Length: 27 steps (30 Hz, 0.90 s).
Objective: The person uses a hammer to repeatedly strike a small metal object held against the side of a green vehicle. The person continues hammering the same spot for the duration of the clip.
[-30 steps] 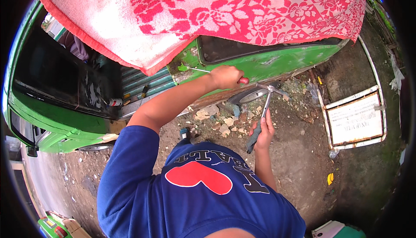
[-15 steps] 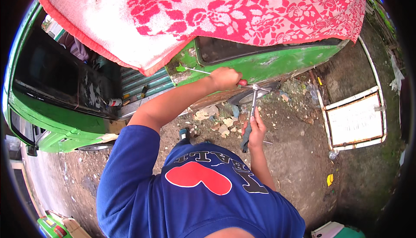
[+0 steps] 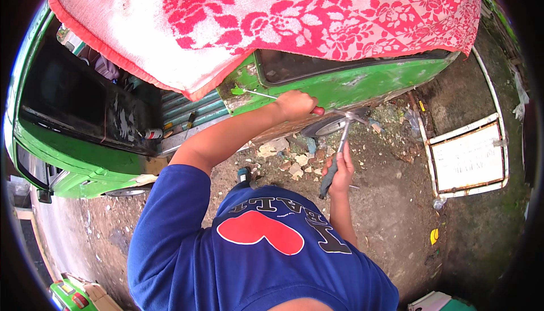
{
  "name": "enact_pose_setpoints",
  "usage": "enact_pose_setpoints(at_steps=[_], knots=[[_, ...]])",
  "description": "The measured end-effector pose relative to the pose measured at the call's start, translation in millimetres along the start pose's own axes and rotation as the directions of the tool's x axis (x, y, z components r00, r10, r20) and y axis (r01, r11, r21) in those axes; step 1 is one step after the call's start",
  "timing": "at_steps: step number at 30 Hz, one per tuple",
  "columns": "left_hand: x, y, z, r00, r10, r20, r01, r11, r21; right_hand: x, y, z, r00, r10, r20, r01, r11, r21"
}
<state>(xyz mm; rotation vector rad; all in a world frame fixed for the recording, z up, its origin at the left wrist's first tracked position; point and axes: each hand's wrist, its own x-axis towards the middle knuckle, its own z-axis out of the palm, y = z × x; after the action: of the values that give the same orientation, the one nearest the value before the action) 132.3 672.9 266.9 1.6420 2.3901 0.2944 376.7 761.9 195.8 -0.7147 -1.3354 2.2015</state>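
Observation:
My left hand (image 3: 296,106) is closed around a screwdriver (image 3: 318,110) with a red handle. Its long thin shaft points left, and its tip meets the chipped edge of the green vehicle body (image 3: 351,81), beside the open doorway. In my right hand (image 3: 341,172) is a hammer (image 3: 344,135) with a metal shaft and dark grey grip. The hammer's head is up, a short gap to the right of the screwdriver's handle end.
A red and white floral blanket (image 3: 317,16) drapes over the vehicle. Below the body are a wheel (image 3: 331,126) and broken flakes (image 3: 273,147) on the ground. A rusty white frame (image 3: 467,158) lies right. Another tool (image 3: 190,119) rests on the ribbed floor left.
The hammer has swung right, its head farther from the screwdriver's handle end. My left hand and the screwdriver stay nearly in place.

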Motion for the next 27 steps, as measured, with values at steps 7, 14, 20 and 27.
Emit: enact_pose_setpoints(at_steps=[7, 14, 20, 27], knots=[[1, -5, 6, 0.998, 0.027, -0.059, -0.028, 0.999, -0.021, 11, 1, -7, 0.999, -0.045, 0.008, 0.046, 0.998, -0.032], [0, 2, 6, 0.998, 0.004, -0.056, -0.004, 1.000, -0.010, 18, -9, -8, 0.996, -0.083, -0.009, 0.083, 0.996, -0.030], [3, -3, 14, 0.998, 0.001, -0.059, 0.000, 1.000, 0.019, 15, 1, -17, 0.999, -0.025, -0.032, 0.023, 0.998, -0.055], [1, -3, 10, 0.994, 0.007, -0.107, -0.007, 1.000, 0.008, 14, 6, -5, 0.994, 0.020, 0.106, -0.006, 0.991, -0.137]])
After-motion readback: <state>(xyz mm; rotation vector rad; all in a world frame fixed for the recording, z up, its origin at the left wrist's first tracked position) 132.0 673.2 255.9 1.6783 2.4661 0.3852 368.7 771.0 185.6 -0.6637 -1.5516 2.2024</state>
